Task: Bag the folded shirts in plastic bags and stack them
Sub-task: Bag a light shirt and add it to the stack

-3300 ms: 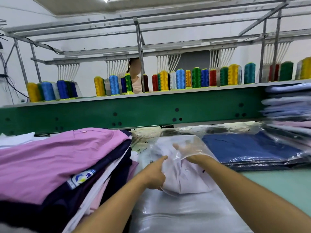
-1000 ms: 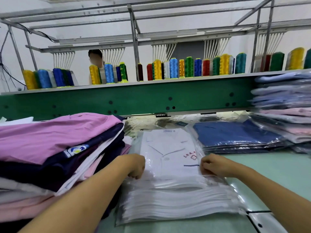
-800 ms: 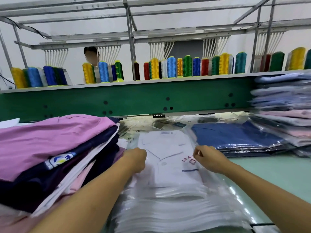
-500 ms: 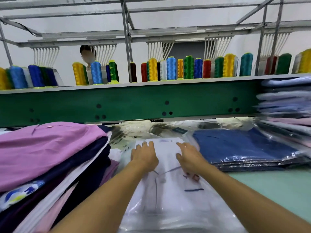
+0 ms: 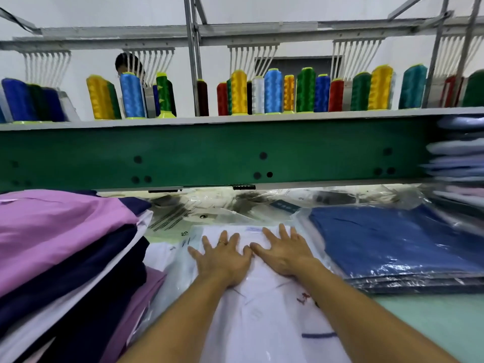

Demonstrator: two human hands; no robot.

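A folded white shirt in a clear plastic bag [image 5: 264, 318] lies in front of me on the pale green table. My left hand [image 5: 222, 258] and my right hand [image 5: 285, 252] press flat on its far half, side by side, with fingers spread and straight. At left sits a pile of unbagged folded shirts [image 5: 60, 252], pink on top with navy and white below. A low stack of bagged blue shirts [image 5: 392, 247] lies at right.
A taller stack of bagged pale shirts [image 5: 463, 163] rises at the far right, blurred. Loose clear bags [image 5: 235, 205] lie under a green machine beam [image 5: 235, 153]. Thread cones [image 5: 264, 93] line the shelf above it, with a person's head [image 5: 125, 64] behind them.
The shirt went into the bag and was laid flat. My hands let go of its near sides, slid forward over it and spread flat on its far half.
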